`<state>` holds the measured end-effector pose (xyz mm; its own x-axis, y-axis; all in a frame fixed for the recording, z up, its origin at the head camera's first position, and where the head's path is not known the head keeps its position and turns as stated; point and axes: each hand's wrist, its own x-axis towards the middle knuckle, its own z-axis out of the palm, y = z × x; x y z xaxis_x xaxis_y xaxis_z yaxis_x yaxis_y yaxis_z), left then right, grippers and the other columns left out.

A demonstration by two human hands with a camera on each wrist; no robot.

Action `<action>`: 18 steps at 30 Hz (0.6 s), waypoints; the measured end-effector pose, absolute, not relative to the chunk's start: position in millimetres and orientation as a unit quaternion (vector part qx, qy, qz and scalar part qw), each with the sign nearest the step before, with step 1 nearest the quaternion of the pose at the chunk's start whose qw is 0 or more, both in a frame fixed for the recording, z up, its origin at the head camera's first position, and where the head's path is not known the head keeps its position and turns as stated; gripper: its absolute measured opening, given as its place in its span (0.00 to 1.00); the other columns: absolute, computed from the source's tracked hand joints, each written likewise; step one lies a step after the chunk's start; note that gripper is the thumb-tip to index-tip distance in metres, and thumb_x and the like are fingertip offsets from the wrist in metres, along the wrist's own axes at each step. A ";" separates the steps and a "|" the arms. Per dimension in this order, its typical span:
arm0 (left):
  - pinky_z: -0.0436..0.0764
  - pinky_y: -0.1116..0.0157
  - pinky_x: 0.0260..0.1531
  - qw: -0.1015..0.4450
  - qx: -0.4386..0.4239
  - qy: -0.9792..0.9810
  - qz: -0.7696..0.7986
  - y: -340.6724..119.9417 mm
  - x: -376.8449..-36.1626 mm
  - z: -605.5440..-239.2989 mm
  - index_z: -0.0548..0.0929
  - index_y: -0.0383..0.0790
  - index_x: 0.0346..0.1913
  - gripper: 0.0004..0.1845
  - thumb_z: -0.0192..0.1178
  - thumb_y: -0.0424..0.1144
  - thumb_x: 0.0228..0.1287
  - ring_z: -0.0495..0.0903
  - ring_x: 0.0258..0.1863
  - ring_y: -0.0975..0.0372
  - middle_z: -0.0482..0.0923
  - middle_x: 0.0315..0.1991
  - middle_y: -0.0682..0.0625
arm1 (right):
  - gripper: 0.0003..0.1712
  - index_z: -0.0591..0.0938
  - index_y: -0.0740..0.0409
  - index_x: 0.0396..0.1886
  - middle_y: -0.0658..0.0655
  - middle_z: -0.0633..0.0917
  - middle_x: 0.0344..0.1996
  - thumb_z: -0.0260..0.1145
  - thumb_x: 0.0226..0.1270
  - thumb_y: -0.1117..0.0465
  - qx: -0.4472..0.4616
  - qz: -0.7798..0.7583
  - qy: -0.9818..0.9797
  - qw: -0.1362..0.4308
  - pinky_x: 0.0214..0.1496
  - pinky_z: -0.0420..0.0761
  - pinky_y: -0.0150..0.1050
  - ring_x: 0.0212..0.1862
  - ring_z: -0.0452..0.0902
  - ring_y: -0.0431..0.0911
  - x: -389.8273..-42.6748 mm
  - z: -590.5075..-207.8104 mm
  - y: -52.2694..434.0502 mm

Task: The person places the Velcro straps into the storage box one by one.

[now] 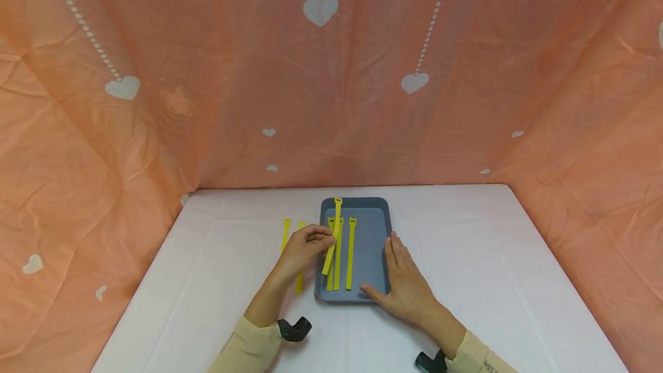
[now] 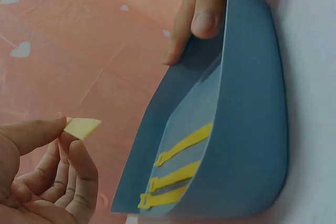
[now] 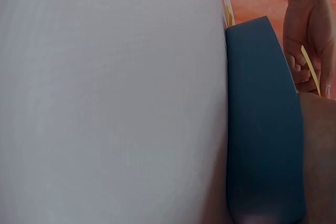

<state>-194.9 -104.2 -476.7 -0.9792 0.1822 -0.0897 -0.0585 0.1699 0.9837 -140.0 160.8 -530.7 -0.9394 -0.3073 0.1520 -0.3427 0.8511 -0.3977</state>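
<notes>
My left hand (image 1: 307,249) pinches a yellow cable tie strap (image 1: 338,214) with a slotted head between thumb and fingertips. The strap is held tilted above the left side of a blue-grey tray (image 1: 372,240); its near end (image 2: 82,128) shows in the left wrist view. Three similar straps (image 1: 350,255) lie lengthwise in the tray, two of them partly behind the held one. My right hand (image 1: 409,286) rests against the tray's right rim, fingers straight, thumb reaching over the near right corner.
Left of the tray, two more yellow straps, an outer one (image 1: 286,232) and an inner one (image 1: 299,284), lie on the white table (image 1: 223,281), partly hidden by my left hand and wrist. An orange curtain with hearts (image 1: 362,108) hangs behind and at both sides.
</notes>
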 end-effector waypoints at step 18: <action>0.87 0.55 0.40 0.105 0.060 0.793 0.598 -73.3 -198.5 -484.3 0.86 0.31 0.54 0.14 0.69 0.39 0.76 0.85 0.34 0.56 0.89 0.42 0.41 | 0.69 0.49 0.74 0.85 0.70 0.46 0.86 0.65 0.70 0.25 0.169 0.215 -0.961 0.031 0.85 0.53 0.57 0.87 0.42 0.61 -140.4 -530.0 161.1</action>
